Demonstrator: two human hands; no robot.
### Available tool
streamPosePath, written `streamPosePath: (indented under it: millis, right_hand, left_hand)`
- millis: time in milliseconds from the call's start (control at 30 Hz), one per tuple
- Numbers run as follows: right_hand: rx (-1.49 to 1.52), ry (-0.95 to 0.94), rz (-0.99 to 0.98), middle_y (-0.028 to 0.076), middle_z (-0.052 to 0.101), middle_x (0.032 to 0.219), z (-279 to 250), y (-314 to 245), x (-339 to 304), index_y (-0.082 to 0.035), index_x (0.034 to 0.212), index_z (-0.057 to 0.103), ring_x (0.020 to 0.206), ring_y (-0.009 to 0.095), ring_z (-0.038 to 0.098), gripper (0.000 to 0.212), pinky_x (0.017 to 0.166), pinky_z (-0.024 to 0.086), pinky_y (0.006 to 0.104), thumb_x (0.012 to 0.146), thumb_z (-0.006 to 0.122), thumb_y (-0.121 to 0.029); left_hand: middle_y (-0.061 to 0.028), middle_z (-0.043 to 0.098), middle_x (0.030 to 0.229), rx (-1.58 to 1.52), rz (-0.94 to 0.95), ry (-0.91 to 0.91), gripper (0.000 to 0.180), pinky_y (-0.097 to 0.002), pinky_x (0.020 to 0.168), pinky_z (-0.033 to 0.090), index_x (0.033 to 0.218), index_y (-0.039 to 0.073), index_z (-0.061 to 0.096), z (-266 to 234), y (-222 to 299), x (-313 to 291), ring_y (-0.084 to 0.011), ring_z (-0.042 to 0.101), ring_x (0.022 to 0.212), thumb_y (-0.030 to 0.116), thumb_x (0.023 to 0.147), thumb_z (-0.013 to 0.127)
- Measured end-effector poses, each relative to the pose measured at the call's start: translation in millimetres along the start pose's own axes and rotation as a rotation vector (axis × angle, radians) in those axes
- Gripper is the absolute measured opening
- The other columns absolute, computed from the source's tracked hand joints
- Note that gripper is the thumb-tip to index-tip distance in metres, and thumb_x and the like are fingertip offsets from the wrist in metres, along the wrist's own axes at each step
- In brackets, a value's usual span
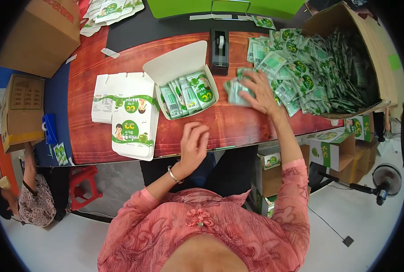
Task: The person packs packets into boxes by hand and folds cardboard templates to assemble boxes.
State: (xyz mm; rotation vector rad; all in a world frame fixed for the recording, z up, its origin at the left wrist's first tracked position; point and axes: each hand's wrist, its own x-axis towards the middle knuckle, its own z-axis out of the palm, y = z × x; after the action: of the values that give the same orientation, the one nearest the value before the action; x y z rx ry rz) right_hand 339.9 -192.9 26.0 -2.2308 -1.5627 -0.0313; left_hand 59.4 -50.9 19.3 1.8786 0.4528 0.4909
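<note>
A white box (178, 62) with its lid up stands on the red wood-grain table, with several green-and-clear sachets (186, 96) lying side by side in it. To the right of it, my right hand (259, 92) is closed on a few green sachets (237, 92), slightly blurred, beside a loose heap of the same sachets (297, 75). My left hand (194, 143) hovers in front of the box near the table's front edge. Its fingers are loosely bent and nothing shows in them. Left of the box lie flat white-and-green cartons (134, 133) in stacks.
A large cardboard box (375, 68) on its side spills sachets at the right. A black tape dispenser (219, 56) stands behind the white box. Brown cartons (38, 36) and a blue tape dispenser (50, 129) are at the left, near another person (38, 199). A fan (387, 179) stands at right.
</note>
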Motion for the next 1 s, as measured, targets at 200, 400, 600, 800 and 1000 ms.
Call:
streamPosePath:
  millis: [200, 400, 600, 800, 1000]
  right_hand:
    - [0.462, -0.213, 0.167, 0.015, 0.065, 0.120, -24, -1, 25, -0.009, 0.121, 0.065, 0.116, 0.033, 0.060, 0.040, 0.104, 0.045, 0.0442, 0.089, 0.068, -0.033]
    - [-0.480, 0.263, 0.254, 0.020, 0.067, 0.117, -6, 113, 148, -0.008, 0.124, 0.065, 0.110, 0.034, 0.064, 0.046, 0.090, 0.051, 0.0485, 0.093, 0.065, -0.042]
    - [-0.702, 0.087, 0.421, 0.019, 0.070, 0.107, 13, 168, 175, -0.008, 0.118, 0.065, 0.102, 0.033, 0.068, 0.039, 0.086, 0.052, 0.0493, 0.095, 0.061, -0.040]
    - [-0.714, 0.073, 0.152, 0.013, 0.071, 0.086, 41, 141, 158, -0.009, 0.101, 0.064, 0.084, 0.028, 0.072, 0.019, 0.067, 0.057, 0.0447, 0.083, 0.060, -0.014]
    - [-0.483, 0.432, 0.004, 0.015, 0.069, 0.082, 21, 105, 113, -0.006, 0.089, 0.060, 0.083, 0.034, 0.070, 0.006, 0.076, 0.055, 0.0471, 0.084, 0.057, -0.008]
  left_hand:
    - [-0.0182, 0.050, 0.124, 0.109, 0.307, -0.099, 0.036, -0.0389, 0.086, 0.050, 0.122, 0.001, 0.059, 28, -4, 37, -0.0316, 0.055, 0.102, 0.004, 0.087, 0.070]
    - [-0.0208, 0.047, 0.132, 0.243, 0.320, -0.224, 0.052, -0.0457, 0.095, 0.046, 0.130, 0.002, 0.056, 41, 3, 50, -0.0391, 0.050, 0.110, 0.012, 0.083, 0.075]
    - [-0.0224, 0.045, 0.133, 0.241, 0.216, -0.273, 0.057, -0.0489, 0.100, 0.043, 0.132, 0.000, 0.053, 49, 1, 50, -0.0416, 0.049, 0.114, 0.014, 0.082, 0.076]
    - [-0.0218, 0.048, 0.130, 0.270, 0.317, -0.211, 0.054, -0.0491, 0.098, 0.044, 0.130, -0.001, 0.054, 51, -4, 52, -0.0416, 0.050, 0.113, 0.012, 0.082, 0.075]
    - [-0.0212, 0.053, 0.124, 0.270, 0.403, -0.091, 0.045, -0.0498, 0.096, 0.045, 0.124, -0.002, 0.057, 61, -21, 47, -0.0434, 0.051, 0.110, 0.010, 0.084, 0.073]
